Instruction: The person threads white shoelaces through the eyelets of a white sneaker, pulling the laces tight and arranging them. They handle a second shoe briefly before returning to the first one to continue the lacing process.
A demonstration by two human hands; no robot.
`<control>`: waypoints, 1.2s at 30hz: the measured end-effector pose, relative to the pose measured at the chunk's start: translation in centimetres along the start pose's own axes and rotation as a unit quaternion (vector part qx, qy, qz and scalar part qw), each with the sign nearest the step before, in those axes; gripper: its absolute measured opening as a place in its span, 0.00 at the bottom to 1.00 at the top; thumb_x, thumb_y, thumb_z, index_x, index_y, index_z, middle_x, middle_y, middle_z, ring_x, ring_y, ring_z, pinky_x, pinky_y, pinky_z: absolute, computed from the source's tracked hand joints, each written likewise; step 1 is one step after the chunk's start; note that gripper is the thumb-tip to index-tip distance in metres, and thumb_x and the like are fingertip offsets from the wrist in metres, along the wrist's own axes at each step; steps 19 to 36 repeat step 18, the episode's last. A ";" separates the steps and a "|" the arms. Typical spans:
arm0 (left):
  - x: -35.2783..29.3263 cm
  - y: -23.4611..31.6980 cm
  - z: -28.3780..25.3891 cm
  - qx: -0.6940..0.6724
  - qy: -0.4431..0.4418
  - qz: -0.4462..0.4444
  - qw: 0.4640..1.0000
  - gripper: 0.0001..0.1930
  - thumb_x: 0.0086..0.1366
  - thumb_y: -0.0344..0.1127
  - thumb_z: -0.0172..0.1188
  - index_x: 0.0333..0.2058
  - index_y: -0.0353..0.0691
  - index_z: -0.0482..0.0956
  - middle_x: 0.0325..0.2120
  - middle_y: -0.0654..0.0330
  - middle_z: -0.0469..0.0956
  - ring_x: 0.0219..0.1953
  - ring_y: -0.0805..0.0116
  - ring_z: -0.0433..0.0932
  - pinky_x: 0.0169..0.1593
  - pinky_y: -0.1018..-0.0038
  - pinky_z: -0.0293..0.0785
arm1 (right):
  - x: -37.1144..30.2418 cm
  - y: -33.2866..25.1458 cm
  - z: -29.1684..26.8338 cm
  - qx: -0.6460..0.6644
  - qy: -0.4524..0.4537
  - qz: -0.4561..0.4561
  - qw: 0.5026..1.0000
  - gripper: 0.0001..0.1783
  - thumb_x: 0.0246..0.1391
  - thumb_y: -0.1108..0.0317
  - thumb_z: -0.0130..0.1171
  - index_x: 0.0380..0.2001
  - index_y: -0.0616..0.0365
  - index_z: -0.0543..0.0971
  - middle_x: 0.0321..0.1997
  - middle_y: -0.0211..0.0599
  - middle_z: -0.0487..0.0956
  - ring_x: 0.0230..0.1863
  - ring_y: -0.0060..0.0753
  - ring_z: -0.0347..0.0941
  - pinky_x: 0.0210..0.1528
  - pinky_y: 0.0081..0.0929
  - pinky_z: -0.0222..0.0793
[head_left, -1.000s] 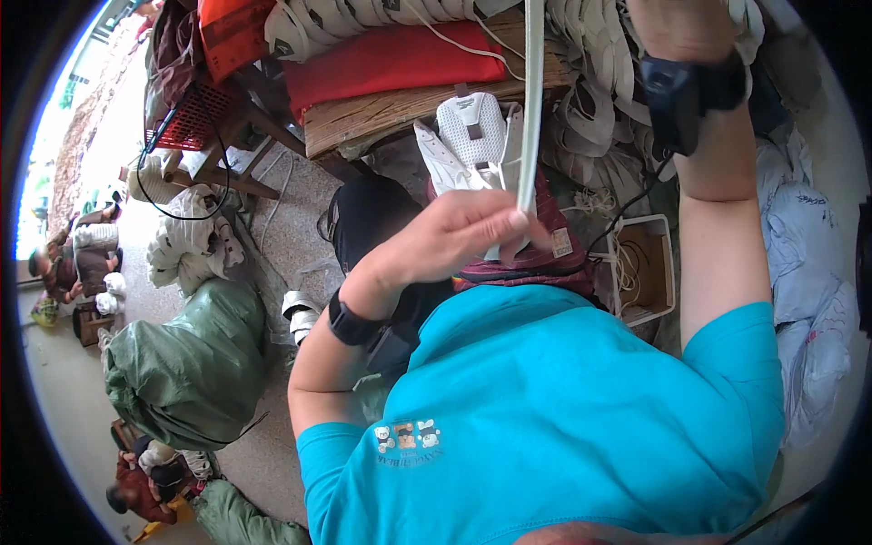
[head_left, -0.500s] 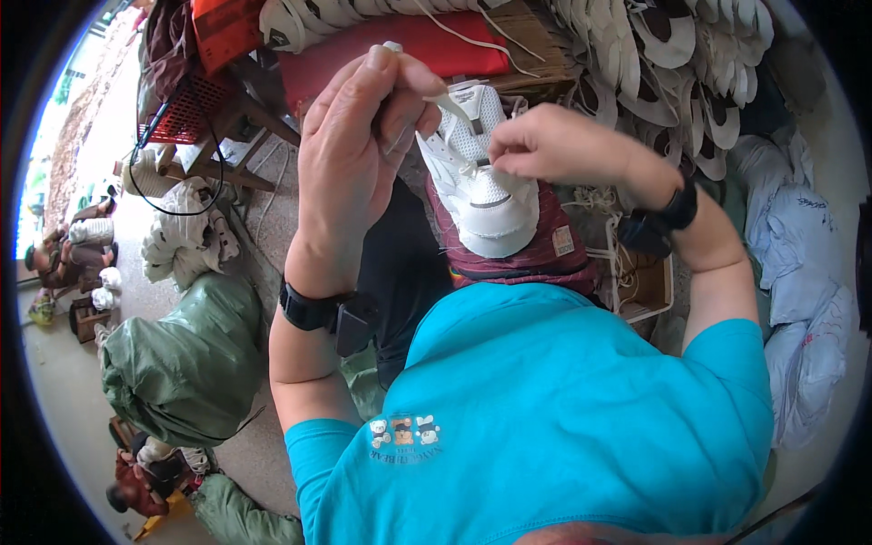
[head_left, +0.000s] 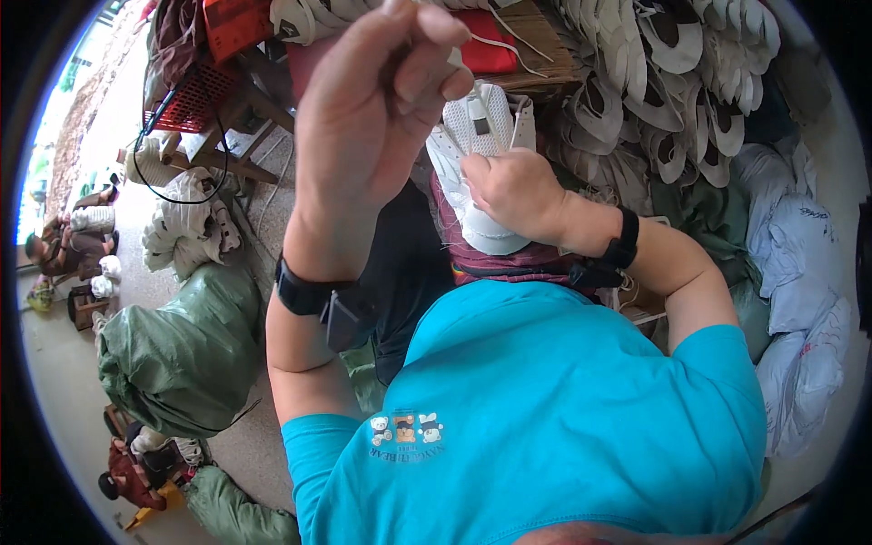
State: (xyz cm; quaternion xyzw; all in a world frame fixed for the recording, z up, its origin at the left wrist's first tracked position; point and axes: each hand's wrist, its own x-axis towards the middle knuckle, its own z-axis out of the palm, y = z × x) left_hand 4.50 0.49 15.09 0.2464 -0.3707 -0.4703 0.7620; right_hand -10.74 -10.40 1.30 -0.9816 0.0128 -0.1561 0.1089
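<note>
A white sneaker (head_left: 489, 123) rests on maroon cloth (head_left: 442, 195) over my lap, toe toward me. My left hand (head_left: 386, 100) is raised to the left of the shoe and above it, fingers curled closed. A bit of white shoelace (head_left: 457, 60) shows beside those fingers and appears held in them. Over the shoe's near part lies my right hand (head_left: 518, 191), closed like a fist. It covers part of the toe and the lower lacing, and what its fingers pinch is hidden.
Many off-white shoe parts (head_left: 627, 82) hang in bunches at the right. A wooden board (head_left: 540, 45) and red cloth (head_left: 486, 54) lie ahead. White sacks (head_left: 799, 263) line the right side. A green sack (head_left: 182, 350) stands left. Two people sit at the far left.
My left hand has risen and come closer to the view. My right hand has moved down toward me over the shoe's toe and closed tighter.
</note>
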 end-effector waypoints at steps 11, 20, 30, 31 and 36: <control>-1.6 1.7 -0.1 0.024 -0.051 0.090 0.994 0.19 0.78 0.39 0.35 0.41 0.34 0.75 0.23 0.68 0.61 0.26 0.78 0.57 0.38 0.76 0.61 | -1.1 -0.3 -4.3 0.213 0.028 0.033 0.976 0.10 0.56 0.67 0.65 0.36 0.58 0.75 0.28 0.38 0.79 0.26 0.33 0.79 0.28 0.29 0.74; -1.6 0.8 -1.8 0.086 -0.034 0.092 0.991 0.21 0.77 0.45 0.39 0.46 0.33 0.75 0.29 0.65 0.66 0.27 0.78 0.58 0.40 0.74 0.62 | 4.8 3.2 -3.0 0.704 -0.038 0.109 0.701 0.18 0.63 0.56 0.59 0.53 0.48 0.74 0.38 0.31 0.82 0.38 0.32 0.78 0.46 0.20 0.72; -1.6 0.8 -1.8 0.086 -0.034 0.092 0.991 0.21 0.77 0.45 0.39 0.46 0.33 0.75 0.29 0.65 0.66 0.27 0.78 0.58 0.40 0.74 0.62 | 4.8 3.2 -3.0 0.704 -0.038 0.109 0.701 0.18 0.63 0.56 0.59 0.53 0.48 0.74 0.38 0.31 0.82 0.38 0.32 0.78 0.46 0.20 0.72; -1.6 0.8 -1.8 0.086 -0.034 0.092 0.991 0.21 0.77 0.45 0.39 0.46 0.33 0.75 0.29 0.65 0.66 0.27 0.78 0.58 0.40 0.74 0.62 | 4.8 3.2 -3.0 0.704 -0.038 0.109 0.701 0.18 0.63 0.56 0.59 0.53 0.48 0.74 0.38 0.31 0.82 0.38 0.32 0.78 0.46 0.20 0.72; -1.6 0.8 -1.8 0.086 -0.034 0.092 0.991 0.21 0.77 0.45 0.39 0.46 0.33 0.75 0.29 0.65 0.66 0.27 0.78 0.58 0.40 0.74 0.62 | 4.8 3.2 -3.0 0.704 -0.038 0.109 0.701 0.18 0.63 0.56 0.59 0.53 0.48 0.74 0.38 0.31 0.82 0.38 0.32 0.78 0.46 0.20 0.72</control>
